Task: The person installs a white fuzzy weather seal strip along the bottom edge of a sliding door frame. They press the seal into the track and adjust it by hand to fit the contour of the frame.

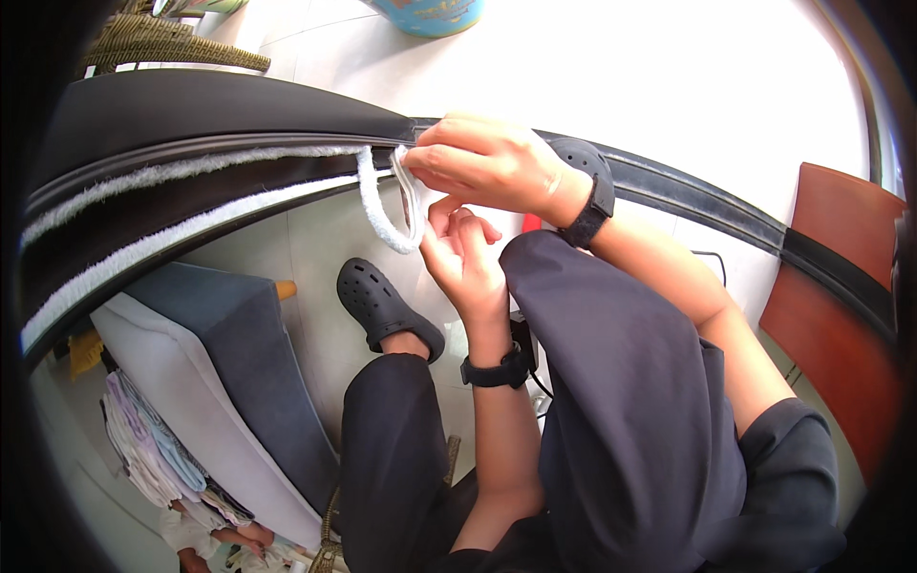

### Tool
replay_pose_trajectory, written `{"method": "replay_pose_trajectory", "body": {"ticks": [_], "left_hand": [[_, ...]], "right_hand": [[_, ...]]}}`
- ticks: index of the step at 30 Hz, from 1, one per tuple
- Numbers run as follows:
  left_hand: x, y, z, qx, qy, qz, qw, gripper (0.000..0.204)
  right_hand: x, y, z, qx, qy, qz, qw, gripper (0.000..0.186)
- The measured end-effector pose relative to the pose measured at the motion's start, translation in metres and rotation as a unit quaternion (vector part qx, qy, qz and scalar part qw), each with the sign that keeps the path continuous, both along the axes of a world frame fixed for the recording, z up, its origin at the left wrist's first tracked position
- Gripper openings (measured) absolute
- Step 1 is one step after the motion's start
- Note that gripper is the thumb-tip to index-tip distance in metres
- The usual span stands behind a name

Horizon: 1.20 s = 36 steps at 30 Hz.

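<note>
A black frame rail (210,100) crosses the view, with pale fuzzy strip (119,181) along it. A loose loop of the strip (373,215) hangs from the rail near the middle. My right hand (482,162) is closed in a pinch at the top of the loop, against the rail. My left hand (463,253) is below it, palm up, fingers curled, with thumb and index at the loop's right side; the exact grip is partly hidden.
Below the rail are grey padded furniture (196,382), piled fabrics (153,439) and another person's arm (191,549). My clog-shod foot (377,306) is on the floor. A red-brown panel (821,382) stands right; a wicker item (167,53) and blue container (420,14) are beyond.
</note>
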State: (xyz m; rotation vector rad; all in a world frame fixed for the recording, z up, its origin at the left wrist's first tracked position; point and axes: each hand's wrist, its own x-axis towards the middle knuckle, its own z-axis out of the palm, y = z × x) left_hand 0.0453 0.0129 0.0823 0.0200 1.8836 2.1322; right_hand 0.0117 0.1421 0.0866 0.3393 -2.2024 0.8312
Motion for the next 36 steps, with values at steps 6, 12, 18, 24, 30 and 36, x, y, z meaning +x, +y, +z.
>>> {"method": "replay_pose_trajectory", "body": {"ticks": [6, 12, 18, 24, 30, 36], "left_hand": [[-0.007, 0.007, -0.001, 0.079, -0.021, -0.045, 0.996, 0.079], [-0.011, 0.016, 0.001, 0.083, -0.043, -0.029, 0.995, 0.079], [-0.012, 0.015, -0.011, 0.017, 0.030, -0.024, 0.999, 0.080], [-0.012, 0.019, -0.005, 0.037, 0.017, -0.014, 0.999, 0.079], [-0.014, 0.019, -0.011, 0.023, 0.065, -0.034, 0.997, 0.079], [-0.015, 0.013, -0.022, -0.028, 0.141, -0.054, 0.988, 0.082]], "right_hand": [[0.004, 0.001, -0.002, -0.001, -0.005, 0.013, 1.000, 0.020], [0.006, 0.003, -0.002, -0.029, -0.021, -0.021, 0.999, 0.018], [0.007, 0.003, -0.004, -0.028, -0.026, -0.027, 0.999, 0.018], [0.005, 0.000, -0.004, -0.060, -0.021, -0.037, 0.997, 0.018], [0.006, 0.002, -0.001, -0.080, -0.022, -0.043, 0.996, 0.017], [0.003, -0.001, 0.002, -0.085, -0.008, -0.038, 0.996, 0.017]]}}
